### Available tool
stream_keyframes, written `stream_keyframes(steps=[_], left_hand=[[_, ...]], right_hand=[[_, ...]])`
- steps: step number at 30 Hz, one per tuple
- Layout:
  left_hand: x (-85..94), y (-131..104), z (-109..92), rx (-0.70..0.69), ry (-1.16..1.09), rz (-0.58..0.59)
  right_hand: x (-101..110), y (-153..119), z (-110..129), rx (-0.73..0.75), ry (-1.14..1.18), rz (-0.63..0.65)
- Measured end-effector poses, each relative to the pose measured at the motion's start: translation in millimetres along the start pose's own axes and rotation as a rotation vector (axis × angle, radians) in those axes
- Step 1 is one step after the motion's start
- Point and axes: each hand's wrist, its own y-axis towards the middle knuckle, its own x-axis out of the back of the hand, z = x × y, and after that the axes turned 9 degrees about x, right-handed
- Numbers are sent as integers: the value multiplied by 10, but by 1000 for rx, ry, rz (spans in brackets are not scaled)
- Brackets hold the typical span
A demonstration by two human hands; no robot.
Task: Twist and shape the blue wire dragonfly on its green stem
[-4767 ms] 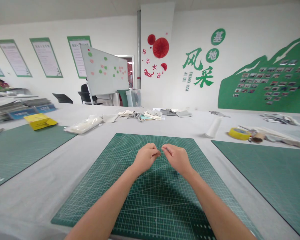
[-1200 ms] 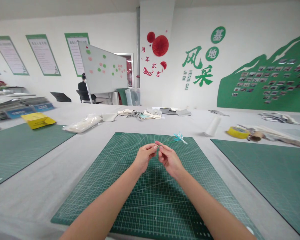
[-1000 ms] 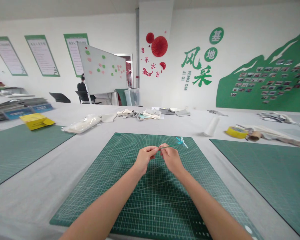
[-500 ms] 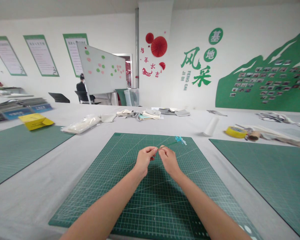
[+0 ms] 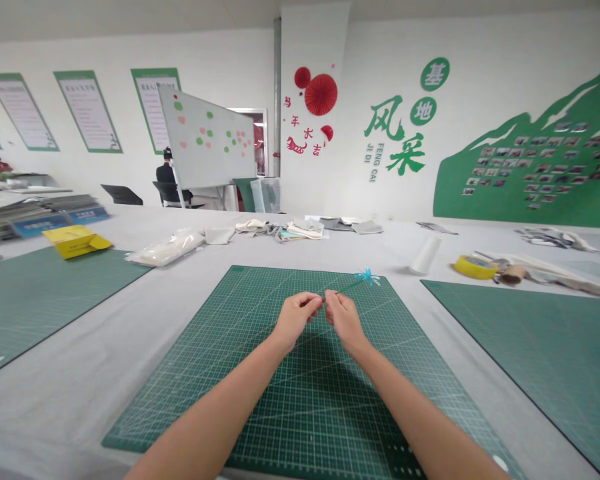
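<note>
A slim artificial flower with a bright blue head point(image 5: 367, 277) and a thin green stem point(image 5: 349, 287) slants up to the right, over the far part of the green cutting mat point(image 5: 205, 373). My right hand point(image 5: 344, 319) is closed in a pinch round the lower stem. Beside it, almost touching, my left hand point(image 5: 296, 317) pinches at the stem's bottom end; the fingertips mostly hide what lies between them. Both hands are above the mat.
More cutting mats lie left point(image 5: 55, 293) and right point(image 5: 530, 340). Beyond are a yellow box point(image 5: 75, 241), a plastic-wrapped bundle point(image 5: 167, 248), fabric scraps point(image 5: 303, 230), a white roll point(image 5: 426, 255) and yellow tape point(image 5: 475, 267). A person point(image 5: 166, 175) sits near the whiteboard point(image 5: 207, 133).
Both hands have shifted slightly right in view, along with the whole scene. The flower has turned a little, its blue head now showing more spread. Both hands still pinch.
</note>
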Motion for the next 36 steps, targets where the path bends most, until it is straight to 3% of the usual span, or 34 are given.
stream_keyframes(steps=[5, 8, 14, 23, 30, 36], left_hand=[[107, 32, -45, 93, -20, 212], [146, 33, -72, 133, 1, 251], [130, 59, -75, 97, 16, 155], [148, 115, 15, 3, 24, 11], [153, 114, 36, -63, 228, -107], [152, 55, -38, -107, 460, -140]], right_hand=[[89, 60, -15, -43, 63, 131], [99, 66, -19, -33, 31, 176], [75, 53, 10, 7, -53, 198], [56, 40, 117, -103, -28, 154], [97, 10, 192, 235, -553, 191], [122, -53, 239, 489, -946, 252]])
